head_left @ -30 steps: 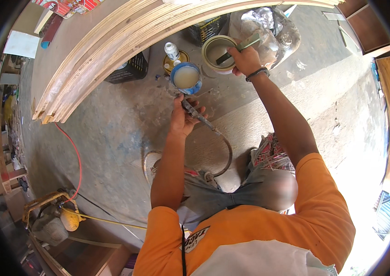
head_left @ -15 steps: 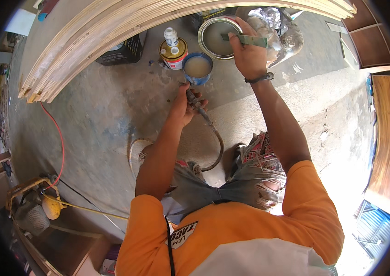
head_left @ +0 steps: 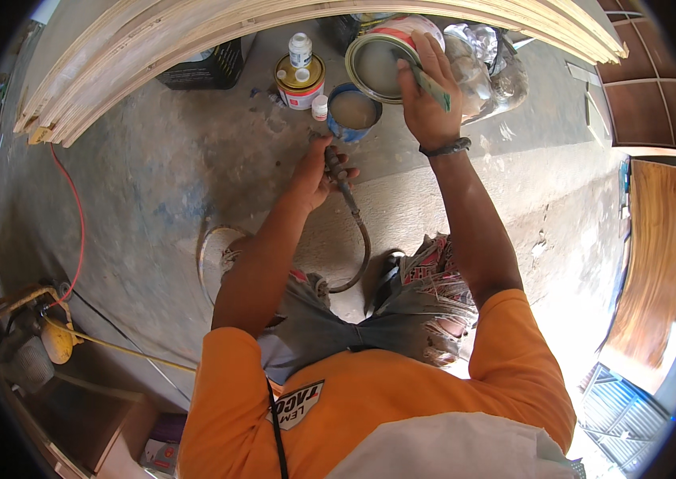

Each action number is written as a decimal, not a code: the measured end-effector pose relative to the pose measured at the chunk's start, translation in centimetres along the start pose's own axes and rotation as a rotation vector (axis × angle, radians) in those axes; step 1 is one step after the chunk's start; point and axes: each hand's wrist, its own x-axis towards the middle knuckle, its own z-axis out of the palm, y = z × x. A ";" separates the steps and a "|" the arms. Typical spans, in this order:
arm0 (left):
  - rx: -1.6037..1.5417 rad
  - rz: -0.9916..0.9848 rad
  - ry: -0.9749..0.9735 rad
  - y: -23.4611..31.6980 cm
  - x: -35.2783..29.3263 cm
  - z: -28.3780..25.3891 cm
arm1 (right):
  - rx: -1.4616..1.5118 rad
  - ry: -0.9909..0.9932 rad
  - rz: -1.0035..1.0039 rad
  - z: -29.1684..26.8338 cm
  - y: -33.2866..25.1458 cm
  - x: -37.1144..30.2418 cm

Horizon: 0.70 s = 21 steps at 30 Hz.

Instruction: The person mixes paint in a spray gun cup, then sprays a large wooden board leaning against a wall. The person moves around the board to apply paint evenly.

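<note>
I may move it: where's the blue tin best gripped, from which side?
Probably by the outer wall below the rim, from the near right: the blue tin looks upright and open, with pale liquid inside. The left hand crowds its near left; the large can is at its far right.

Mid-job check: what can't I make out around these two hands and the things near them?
All in the head view:
- Hose fitting: partly hidden by the left hand; whether it joins the blue cup isn't clear.
- Green scraper: partly covered by the right hand.
- Large can: part of its outer wall, behind that hand's fingers.
- Black container: its top, behind the stacked boards.
</note>
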 end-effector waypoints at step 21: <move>0.000 0.004 0.007 0.1 0.3 -0.4 | -0.113 -0.007 -0.134 0.6 -0.6 0.0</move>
